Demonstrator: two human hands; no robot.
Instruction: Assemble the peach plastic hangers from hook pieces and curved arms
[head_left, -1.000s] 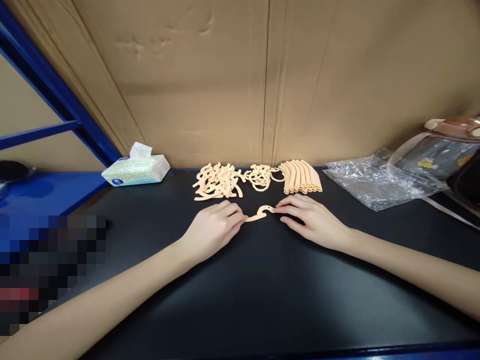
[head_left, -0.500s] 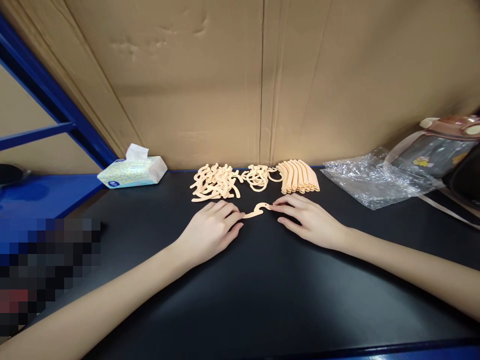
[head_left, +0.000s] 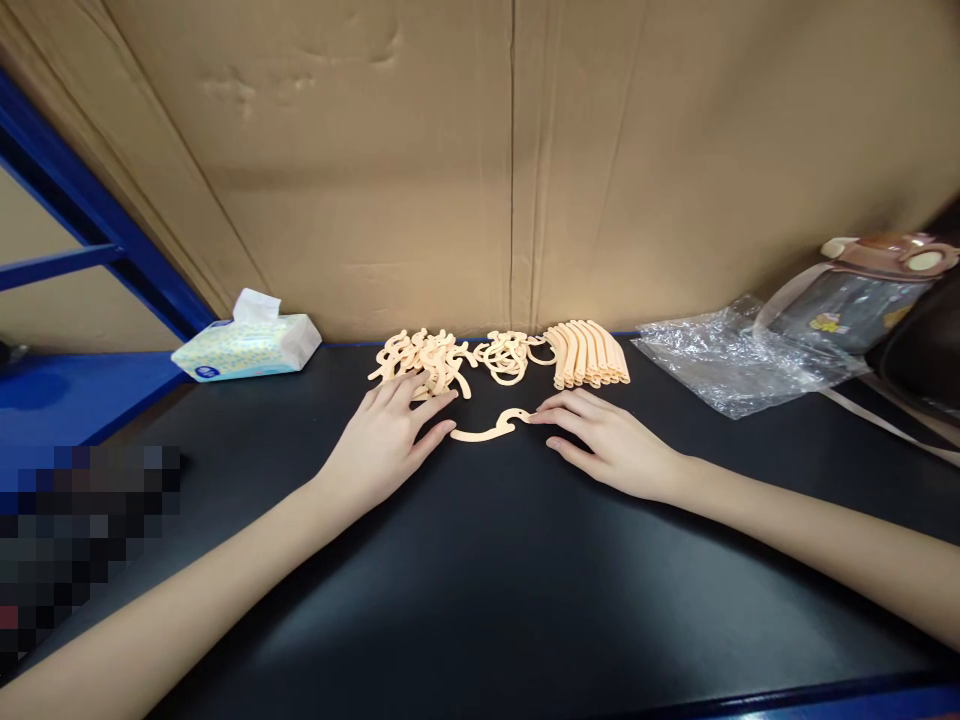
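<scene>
A thin peach-coloured S-curved piece point(head_left: 484, 433) with a hooked end and a small dark hole lies on the black table. My right hand point(head_left: 611, 440) is at its hooked end, a fingertip touching or nearly touching it, thumb apart. My left hand point(head_left: 386, 430) is spread beside the piece's left end, its fingers reaching the near edge of a loose pile of curved peach pieces point(head_left: 427, 352). Nothing shows in its grasp. Behind the single piece are a small heap of looped peach pieces point(head_left: 504, 358) and a neat stack of curved peach tubes point(head_left: 589, 352).
A tissue pack point(head_left: 247, 345) stands at the back left. Crumpled clear plastic point(head_left: 720, 360), a strapped bottle point(head_left: 847, 310) and a dark object point(head_left: 922, 350) are at the right. Cardboard point(head_left: 375, 160) rises behind the table, with a blue frame point(head_left: 135, 270) at the left.
My left hand has moved left and away from the S-curved piece, uncovering its left end, and now reaches the loose pile. My right hand stays at the hooked end. The view shifts slightly.
</scene>
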